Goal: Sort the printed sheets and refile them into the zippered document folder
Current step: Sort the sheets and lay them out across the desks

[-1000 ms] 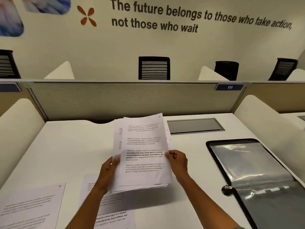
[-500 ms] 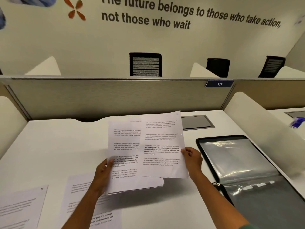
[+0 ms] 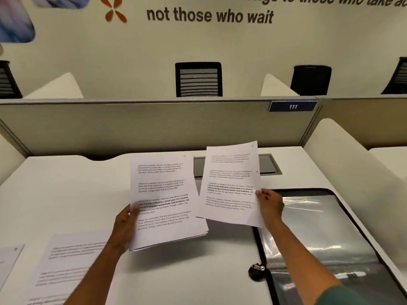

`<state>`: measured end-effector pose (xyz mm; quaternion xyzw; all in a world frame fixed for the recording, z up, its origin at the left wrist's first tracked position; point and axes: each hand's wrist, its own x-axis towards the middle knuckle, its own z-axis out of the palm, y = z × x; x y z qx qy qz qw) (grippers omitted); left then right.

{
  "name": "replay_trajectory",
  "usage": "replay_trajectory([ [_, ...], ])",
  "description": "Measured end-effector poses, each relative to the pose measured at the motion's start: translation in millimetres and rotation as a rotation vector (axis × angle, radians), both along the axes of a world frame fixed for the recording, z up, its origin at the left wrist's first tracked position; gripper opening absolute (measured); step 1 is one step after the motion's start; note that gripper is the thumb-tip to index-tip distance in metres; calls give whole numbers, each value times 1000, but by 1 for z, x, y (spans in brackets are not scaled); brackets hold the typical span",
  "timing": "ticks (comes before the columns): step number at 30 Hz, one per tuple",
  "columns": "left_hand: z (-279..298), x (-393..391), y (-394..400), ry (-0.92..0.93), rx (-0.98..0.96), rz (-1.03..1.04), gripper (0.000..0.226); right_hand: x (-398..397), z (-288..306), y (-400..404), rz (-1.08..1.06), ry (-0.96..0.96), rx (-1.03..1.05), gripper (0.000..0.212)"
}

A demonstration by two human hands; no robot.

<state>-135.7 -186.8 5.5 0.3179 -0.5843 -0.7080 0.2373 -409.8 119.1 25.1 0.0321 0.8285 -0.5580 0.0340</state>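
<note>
My left hand grips a stack of printed sheets by its left edge, held up above the white desk. My right hand pinches a single printed sheet by its right edge, apart from the stack and just to its right. The open zippered document folder lies flat on the desk at the right, black-edged, with shiny clear sleeves showing. Its zipper pull sits at the left edge. The single sheet's lower right corner hangs over the folder's left edge.
Two more printed sheets lie flat on the desk at lower left, one beside my left forearm, another at the frame edge. A grey cable hatch is set into the desk at the back. Partition panels enclose the desk.
My right hand has drawn the top sheet off the stack and carried it to the right, toward the folder. The left hand keeps holding the stack.
</note>
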Motion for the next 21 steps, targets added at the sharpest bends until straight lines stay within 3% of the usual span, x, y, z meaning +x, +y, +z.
replay_trajectory([
  [6, -3, -10, 18, -66, -96, 75, 47, -80, -7, 39, -22, 7, 38, 21],
  [11, -12, -22, 12, -155, -92, 99, 35, -128, -13, 51, -24, 2, 64, 19],
  [21, -21, -94, 4, -216, -121, 85, 35, -215, -22, 94, -121, -4, 182, 24],
])
